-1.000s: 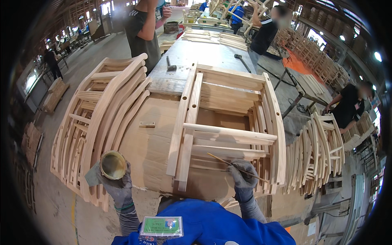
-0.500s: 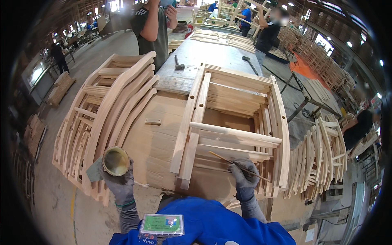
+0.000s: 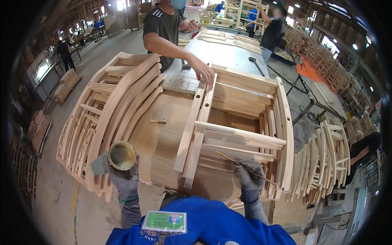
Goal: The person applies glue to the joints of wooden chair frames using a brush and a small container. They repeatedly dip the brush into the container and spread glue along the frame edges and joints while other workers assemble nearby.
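Note:
My left hand (image 3: 125, 179), gloved in grey, is closed round a small round pot (image 3: 122, 155) with pale, paste-like contents. A flat grey-green piece (image 3: 99, 164) sticks out beside it. In my gloved right hand (image 3: 250, 178) is a thin wooden stick (image 3: 226, 157), held slantwise over the near part of a wooden chair frame (image 3: 241, 132); whether it has a brush tip I cannot tell. Two legs with drilled holes (image 3: 195, 139) lie side by side along the frame's left. A co-worker's bare hand (image 3: 203, 72) touches their far end.
Curved wooden frames are stacked at left (image 3: 136, 87), and more stand at right (image 3: 318, 159). A small wooden block (image 3: 158, 121) lies on the cardboard (image 3: 153, 143). On the metal table (image 3: 222, 51) rests a hammer (image 3: 256, 65). The co-worker (image 3: 163, 30) stands at the far left side.
The co-worker's raised arm has come down and reached across to the far end of the legs. My hands keep hold of the pot and the stick, and the view has shifted slightly.

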Demonstrator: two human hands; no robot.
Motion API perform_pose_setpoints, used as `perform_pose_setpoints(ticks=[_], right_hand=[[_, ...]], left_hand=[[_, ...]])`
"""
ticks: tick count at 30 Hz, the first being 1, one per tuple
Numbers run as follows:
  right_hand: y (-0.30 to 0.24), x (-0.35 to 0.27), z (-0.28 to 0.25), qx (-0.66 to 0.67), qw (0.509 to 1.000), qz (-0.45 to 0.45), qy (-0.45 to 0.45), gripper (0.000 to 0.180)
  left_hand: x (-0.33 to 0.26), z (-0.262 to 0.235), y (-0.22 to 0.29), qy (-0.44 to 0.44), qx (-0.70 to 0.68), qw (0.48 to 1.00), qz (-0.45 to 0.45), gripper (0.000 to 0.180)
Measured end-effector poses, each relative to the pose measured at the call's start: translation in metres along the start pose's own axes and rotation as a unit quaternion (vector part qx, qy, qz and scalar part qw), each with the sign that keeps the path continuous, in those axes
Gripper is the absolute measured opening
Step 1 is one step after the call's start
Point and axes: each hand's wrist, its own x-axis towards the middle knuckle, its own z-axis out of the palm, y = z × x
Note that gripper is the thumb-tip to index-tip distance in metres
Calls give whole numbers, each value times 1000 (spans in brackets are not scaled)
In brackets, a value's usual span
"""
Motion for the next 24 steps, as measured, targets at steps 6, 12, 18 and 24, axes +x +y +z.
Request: perform_pose_setpoints(ticks=[6, 12, 18, 24], right_hand=[[-19, -2, 2, 2, 998, -57, -11, 22], [-26, -2, 4, -23, 998, -53, -30, 20], [-26, 0, 9, 6, 996, -71, -48, 23], [-44, 21, 31, -28, 970, -145, -191, 27]], left_hand=[[-1, -1, -6, -25, 98, 993, 60, 44], [-5, -3, -6, -51, 72, 994, 59, 43], [-11, 0, -11, -30, 64, 996, 45, 51], [-19, 10, -41, -94, 37, 994, -40, 52]])
